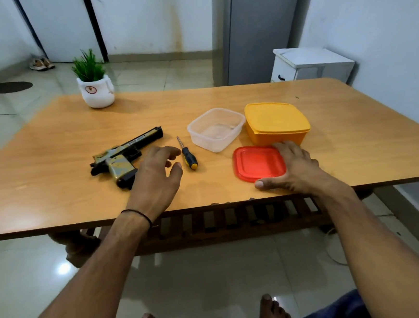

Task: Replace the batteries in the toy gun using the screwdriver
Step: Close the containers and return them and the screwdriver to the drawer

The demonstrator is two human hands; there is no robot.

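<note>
Centre frame: left hand (154, 174) hovering between toy gun (123, 158) and screwdriver (188, 155), fingers (169, 152) loosely apart, empty; right hand (295, 167) spread flat on red lid (257, 163) (thumb on counter (52, 151))

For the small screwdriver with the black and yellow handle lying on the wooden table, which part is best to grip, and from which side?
Probably the thick black and yellow handle of the screwdriver, pinched across its width from above. It lies flat with the handle toward the person and the thin metal shaft pointing away; the open left hand is just to its left.
</note>
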